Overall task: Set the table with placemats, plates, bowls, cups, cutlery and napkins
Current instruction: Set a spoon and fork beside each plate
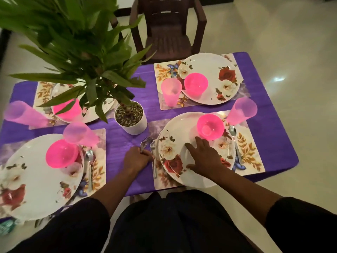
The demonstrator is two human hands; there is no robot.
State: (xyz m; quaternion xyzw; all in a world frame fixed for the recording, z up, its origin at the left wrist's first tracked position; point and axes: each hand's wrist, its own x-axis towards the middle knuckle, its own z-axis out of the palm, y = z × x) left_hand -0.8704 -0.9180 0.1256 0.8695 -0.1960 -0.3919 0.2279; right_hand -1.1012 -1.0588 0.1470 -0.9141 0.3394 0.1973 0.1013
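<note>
left hand (137,158): curling round the handles of a bunch of metal forks (145,143), tines sticking up past the knuckles, over the purple cloth-covered bench (120,141) just left of the near-right setting
single fork (153,157): lying flat on the left edge of the near-right floral placemat (253,154), just beside the plate rim, touching or almost touching the left hand, cannot tell which
right hand (202,156): fingers spreading flat, palm pressing on the white round plate with red rose print (173,143)
near-right setting: bright pink plastic bowl (210,126) sitting on the far part of the plate, translucent pink tumbler (241,111) standing at the mat's far right corner, metal spoon (234,139) lying right of the plate
far-right setting: second floral mat (164,70) carrying a rose plate (215,70), pink bowl (196,84) on it, pink cup (171,91) just left of the plate
near-left setting: rose plate (36,172) with pink bowl (62,153), pink cup (80,133) beyond it, spoon (89,161) lying right of the plate
far-left setting: partly hiding behind leaves, pink cup (21,113) and pink bowl (66,110) showing
centre: green leafy plant in a white pot (131,118) standing between the mats
beyond bench: dark brown plastic chair (167,26) facing the far edge
</note>
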